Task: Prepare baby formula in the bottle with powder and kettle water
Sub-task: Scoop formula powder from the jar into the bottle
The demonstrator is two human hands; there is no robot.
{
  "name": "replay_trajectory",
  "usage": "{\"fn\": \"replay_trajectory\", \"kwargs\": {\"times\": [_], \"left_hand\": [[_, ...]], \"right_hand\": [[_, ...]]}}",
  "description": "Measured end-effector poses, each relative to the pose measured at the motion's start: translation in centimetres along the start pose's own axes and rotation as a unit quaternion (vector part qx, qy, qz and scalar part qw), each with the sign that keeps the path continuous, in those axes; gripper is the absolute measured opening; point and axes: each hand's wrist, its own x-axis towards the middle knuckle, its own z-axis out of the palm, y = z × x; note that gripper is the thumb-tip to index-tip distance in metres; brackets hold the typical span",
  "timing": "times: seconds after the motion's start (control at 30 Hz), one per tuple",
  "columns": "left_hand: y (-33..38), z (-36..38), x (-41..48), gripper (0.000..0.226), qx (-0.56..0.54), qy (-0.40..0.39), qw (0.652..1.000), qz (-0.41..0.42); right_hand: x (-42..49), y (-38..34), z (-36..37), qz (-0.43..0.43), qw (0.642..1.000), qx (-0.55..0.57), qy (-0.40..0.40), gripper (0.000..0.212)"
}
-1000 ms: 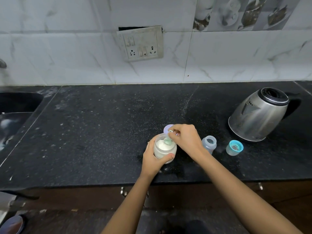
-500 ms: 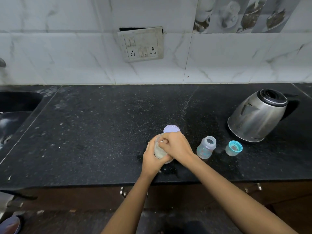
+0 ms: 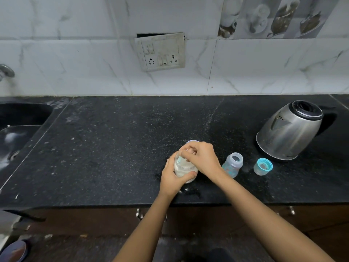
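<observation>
A clear jar of white powder stands near the front edge of the black counter. My left hand wraps around its side. My right hand reaches into the jar's mouth, fingers pinched on a pale green scoop that dips into the powder. The jar's lilac lid lies just behind, mostly hidden by my right hand. To the right an open baby bottle stands uncapped, with its teal-ringed cap beside it. Further right sits a steel kettle.
A dark sink is set into the counter at the far left, with a tap above it. A switch and socket plate hangs on the tiled wall. Cabinet handles show below the counter edge.
My right hand pushed down into the jar with the scoop, and has now lifted slightly so the scoop shows in the powder. My left hand stayed on the jar.
</observation>
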Motion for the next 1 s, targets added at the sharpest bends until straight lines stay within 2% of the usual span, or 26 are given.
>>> {"fn": "replay_trajectory", "kwargs": {"times": [0.1,0.2,0.33,0.47,0.67,0.83,1.0], "left_hand": [[0.2,-0.1,0.0,0.074,0.003,-0.004,1.000,0.010],[0.2,0.0,-0.1,0.073,-0.004,-0.004,1.000,0.016],[0.0,0.0,-0.1,0.075,0.001,0.001,1.000,0.005],[0.2,0.1,-0.1,0.076,0.012,0.001,1.000,-0.005],[0.6,-0.3,0.0,0.077,0.055,-0.016,0.998,-0.003],[2.4,-0.3,0.6,0.100,0.066,0.010,0.998,-0.016],[6.7,1.5,1.4,0.097,0.051,0.047,0.996,0.056]], "right_hand": [[-0.1,0.5,-1.1,0.016,0.998,0.050,0.041,0.008],[-0.3,1.7,-1.9,0.020,0.995,0.046,0.091,0.007],[-0.5,3.4,-2.0,0.036,0.995,-0.051,0.073,0.004],[-0.5,3.8,-1.9,0.054,0.996,-0.028,0.067,0.003],[-0.7,4.1,-3.0,0.077,0.990,0.082,0.088,0.004],[-0.9,3.9,-6.3,0.103,0.961,0.229,0.118,0.009],[-1.4,5.0,-11.8,0.119,0.932,0.305,0.159,0.007]]}}
